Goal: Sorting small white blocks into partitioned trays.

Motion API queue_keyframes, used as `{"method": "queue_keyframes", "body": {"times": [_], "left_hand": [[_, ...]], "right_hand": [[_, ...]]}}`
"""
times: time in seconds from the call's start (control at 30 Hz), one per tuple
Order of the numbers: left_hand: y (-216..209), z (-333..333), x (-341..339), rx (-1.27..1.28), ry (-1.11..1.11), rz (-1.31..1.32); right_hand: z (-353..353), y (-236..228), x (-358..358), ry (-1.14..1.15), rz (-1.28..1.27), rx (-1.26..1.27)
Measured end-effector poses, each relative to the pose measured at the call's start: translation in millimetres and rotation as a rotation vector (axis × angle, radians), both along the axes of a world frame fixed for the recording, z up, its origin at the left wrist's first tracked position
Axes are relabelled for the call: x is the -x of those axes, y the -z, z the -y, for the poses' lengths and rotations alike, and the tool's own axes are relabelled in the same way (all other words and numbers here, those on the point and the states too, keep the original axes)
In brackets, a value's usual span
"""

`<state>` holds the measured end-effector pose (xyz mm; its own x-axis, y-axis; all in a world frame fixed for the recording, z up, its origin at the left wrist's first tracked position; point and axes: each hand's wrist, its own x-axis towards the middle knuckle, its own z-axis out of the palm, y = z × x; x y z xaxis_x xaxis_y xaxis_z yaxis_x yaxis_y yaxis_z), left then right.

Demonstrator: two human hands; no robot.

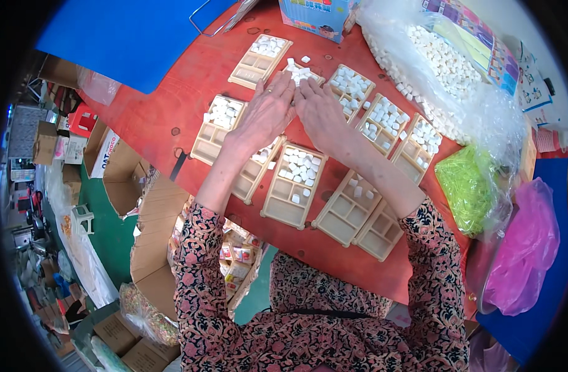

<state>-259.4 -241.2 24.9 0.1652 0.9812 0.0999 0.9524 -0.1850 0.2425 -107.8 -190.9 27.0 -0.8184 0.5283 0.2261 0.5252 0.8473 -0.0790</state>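
Note:
Both my hands reach across a red table to a beige compartment tray [322, 79] in the far row. Small white marshmallow-like pieces [298, 70] are heaped in its far end. My left hand [269, 111] comes at the heap from the left, fingers stretched out, tips at the near side of the pieces. Beside it, my right hand [321, 115] also has its fingers extended, the tips touching or just over the pieces. Neither hand visibly grips anything. One loose white piece [305, 59] lies just beyond the heap. My hands hide most of this tray.
Several similar trays [266, 214] stand around, most with white pieces in the far compartment. A large clear bag of white pieces [442, 59] lies at the far right, near a bright green bag [464, 186] and a pink bag [526, 248]. Open cardboard boxes [153, 248] stand left below the table.

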Motion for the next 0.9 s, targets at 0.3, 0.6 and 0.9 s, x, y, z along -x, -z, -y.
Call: {"method": "queue_keyframes", "body": {"times": [0.3, 0.6, 0.9], "left_hand": [[-4.7, -0.9, -1.5, -0.058, 0.019, 0.085], [-3.5, -12.4, 18.6, 0.001, -0.014, 0.236], [13.4, -17.5, 12.2, -0.061, 0.047, 0.007]], "right_hand": [[-44.4, -19.9, 1.2, -0.043, -0.212, 0.398], [-100.9, 1.5, 35.6, -0.001, -0.246, 0.253], [-119.6, 35.3, 61.8, -0.045, -0.350, 0.035]]}}
